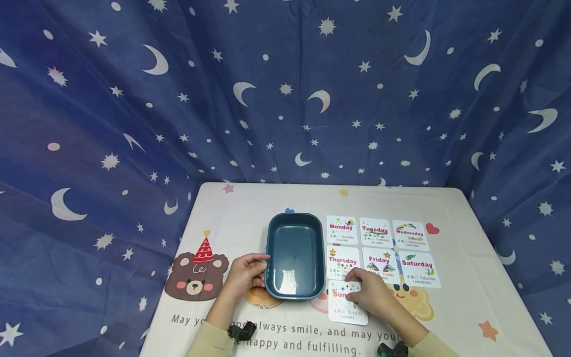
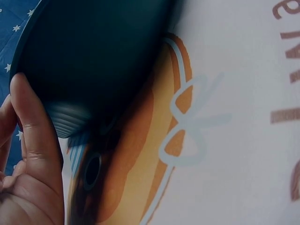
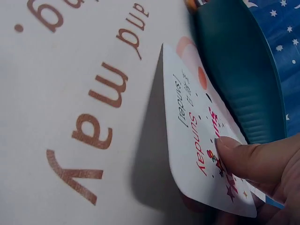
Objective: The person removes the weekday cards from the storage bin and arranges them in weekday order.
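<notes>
A deep teal plastic bin (image 1: 294, 292) stands mid-table. My left hand (image 1: 247, 274) holds its left rim; in the left wrist view the thumb (image 2: 33, 122) lies along the outer wall. My right hand (image 1: 369, 292) pinches the white Sunday card (image 1: 348, 316) by its upper right part. In the right wrist view that card (image 3: 183, 140) is tilted, one edge raised off the table with a shadow beneath, the thumb on its printed face. Above it lie the Thursday card (image 1: 342, 261) and the Friday card (image 1: 379, 259), partly behind my right fingers.
The Monday card (image 1: 341, 229), Tuesday card (image 1: 375, 231) and Wednesday card (image 1: 410, 235) form the top row, with the Saturday card (image 1: 418, 267) below at the right. A printed pale cloth (image 1: 464, 238) covers the table. A blue starry curtain (image 1: 285, 139) surrounds the back and sides.
</notes>
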A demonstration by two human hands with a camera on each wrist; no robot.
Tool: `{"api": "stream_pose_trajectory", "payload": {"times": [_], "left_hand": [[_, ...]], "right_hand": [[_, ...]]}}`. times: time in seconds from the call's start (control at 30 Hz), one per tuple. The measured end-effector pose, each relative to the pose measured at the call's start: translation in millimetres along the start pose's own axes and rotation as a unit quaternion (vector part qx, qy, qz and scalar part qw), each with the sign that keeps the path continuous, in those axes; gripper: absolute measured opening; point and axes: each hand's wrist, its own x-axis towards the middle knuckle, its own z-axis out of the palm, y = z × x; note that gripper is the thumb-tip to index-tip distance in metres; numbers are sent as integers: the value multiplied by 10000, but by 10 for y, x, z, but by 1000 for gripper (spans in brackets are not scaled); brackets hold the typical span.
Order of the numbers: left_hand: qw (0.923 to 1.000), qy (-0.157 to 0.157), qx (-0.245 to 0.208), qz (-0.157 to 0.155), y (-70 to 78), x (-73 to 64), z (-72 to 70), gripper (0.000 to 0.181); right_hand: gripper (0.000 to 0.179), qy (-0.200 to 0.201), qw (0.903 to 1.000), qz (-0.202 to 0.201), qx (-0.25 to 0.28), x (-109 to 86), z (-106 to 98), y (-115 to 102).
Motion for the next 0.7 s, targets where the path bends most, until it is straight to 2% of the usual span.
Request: {"api": "stream_pose_trajectory", "payload": {"times": [0.5,0.7], "left_hand": [[9999,92,117,-50,3,-9,21,32],[9992,162,356,53,1,-22,36,30]], "right_hand": [[38,542,9945,-452,-772,-53,87,7],[36,619,9936,-459,-822,-51,95,30]]}}
